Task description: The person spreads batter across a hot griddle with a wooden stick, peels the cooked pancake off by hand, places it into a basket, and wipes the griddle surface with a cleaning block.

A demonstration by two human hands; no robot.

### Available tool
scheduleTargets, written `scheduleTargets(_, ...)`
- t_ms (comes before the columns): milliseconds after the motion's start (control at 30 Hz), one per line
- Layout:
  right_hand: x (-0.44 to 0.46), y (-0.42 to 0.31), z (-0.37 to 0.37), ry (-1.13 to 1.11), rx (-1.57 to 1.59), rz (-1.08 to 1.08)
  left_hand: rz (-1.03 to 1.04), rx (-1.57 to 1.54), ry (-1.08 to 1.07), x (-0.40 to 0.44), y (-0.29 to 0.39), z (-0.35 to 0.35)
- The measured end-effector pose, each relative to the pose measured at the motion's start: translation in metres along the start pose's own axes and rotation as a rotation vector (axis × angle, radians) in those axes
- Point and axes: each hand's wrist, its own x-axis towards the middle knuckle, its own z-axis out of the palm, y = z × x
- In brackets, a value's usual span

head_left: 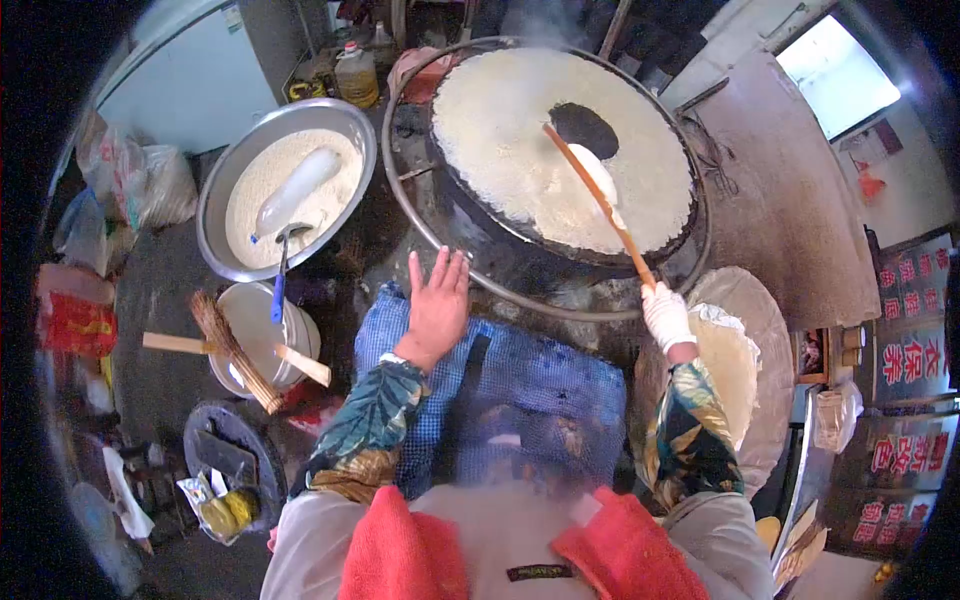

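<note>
My right hand [667, 317], in a white glove, grips the near end of a long wooden batter spreader [612, 222]. The spreader slants across a large round griddle [512, 232], which is coated with pale batter [500, 110]. A thicker white mound of batter [597, 176] lies against the stick, beside a dark bare patch [584, 130]. Bare and with fingers spread, my left hand [437, 308] is by the near left part of the metal ring [500, 288] around the griddle. Nothing is in it. Whether its fingertips touch the ring I cannot tell.
Left of the griddle stands a metal basin [366, 150] of batter holding a blue-handled ladle [279, 290]. Below it is a white bucket [308, 335] with a straw brush [235, 350] across it. On the right, a thin pancake [725, 370] lies on a round board [765, 340]. Steam rises behind.
</note>
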Motion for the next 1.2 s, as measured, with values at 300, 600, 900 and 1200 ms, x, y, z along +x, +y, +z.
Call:
scheduleTargets(300,0.012,-0.026,-0.041,-0.314,0.298,0.294,-0.007,0.077,0.018,0.021,-0.025,-0.027)
scheduleTargets(600,-0.003,-0.051,-0.054,-0.296,0.295,0.241,0.163,-0.041,-0.181,-0.008,0.01,-0.014)
scheduleTargets(900,0.008,-0.033,-0.046,-0.265,0.088,-0.026,0.045,-0.002,-0.149,0.005,-0.009,-0.027)
scheduleTargets(1200,0.032,-0.036,-0.027,-0.249,-0.015,0.037,-0.062,0.127,-0.077,0.023,-0.053,-0.01)
